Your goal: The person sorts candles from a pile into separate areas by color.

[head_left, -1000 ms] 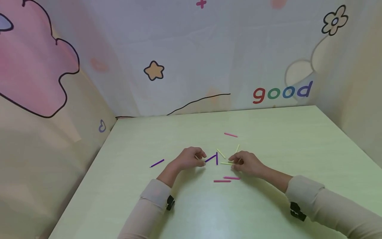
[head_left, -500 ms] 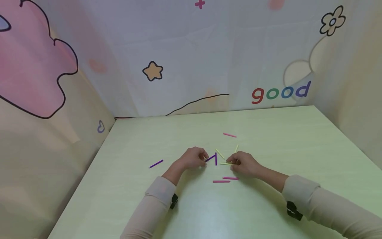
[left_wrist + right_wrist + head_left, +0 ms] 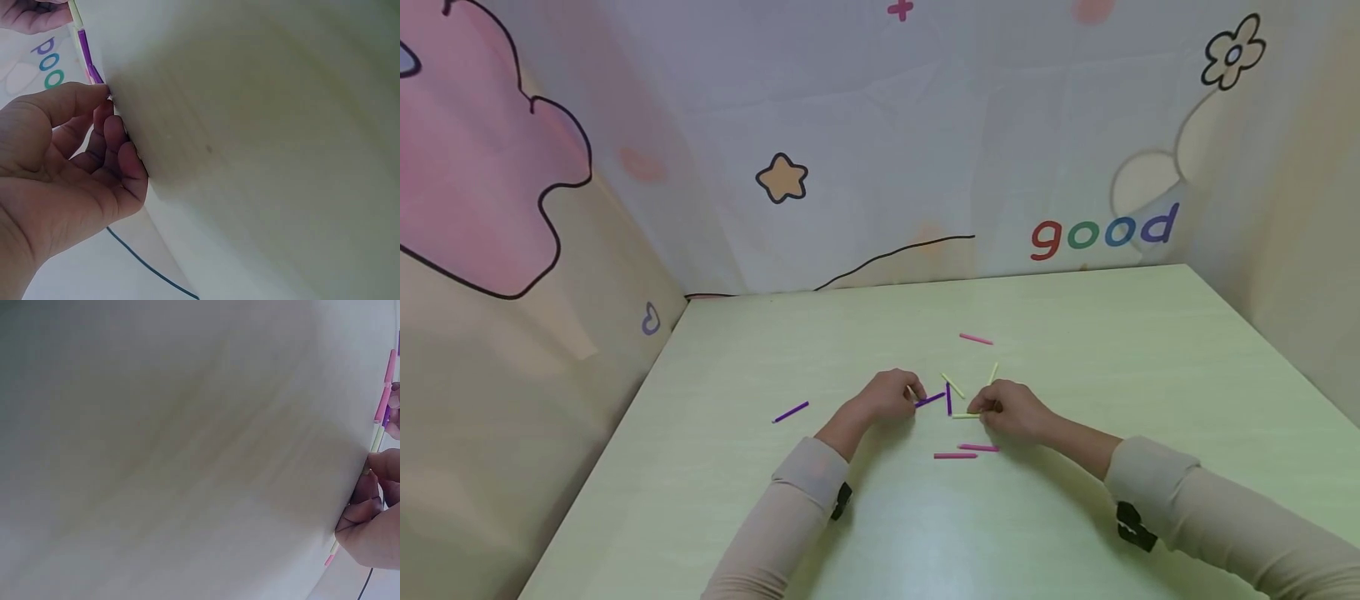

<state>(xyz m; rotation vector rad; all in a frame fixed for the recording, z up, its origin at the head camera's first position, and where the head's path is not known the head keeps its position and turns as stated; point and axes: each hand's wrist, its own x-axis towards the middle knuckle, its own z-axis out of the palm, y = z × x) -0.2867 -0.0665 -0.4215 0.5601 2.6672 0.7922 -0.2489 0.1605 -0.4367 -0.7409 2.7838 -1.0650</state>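
Note:
My left hand pinches the left end of a slanted purple stick between thumb and fingertip. In the left wrist view this purple stick runs out from the fingertips, close along the tabletop. Its right end meets a second purple stick, which lies pointing away from me. My right hand pinches the right end of a yellow-green stick; the fingers hide that end. The stick's left end is right at the near end of the second purple stick. Both hands stay low over the table.
Two more yellow-green sticks, a left one and a right one, lie just beyond the hands. Two pink sticks lie nearer me, another pink stick farther back. A lone purple stick is at the left on the pale green table.
My left hand has moved right and taken hold of the slanted purple stick, which now lies flatter. The second purple stick has shifted slightly right. My right hand has drawn the yellow-green stick slightly nearer me.

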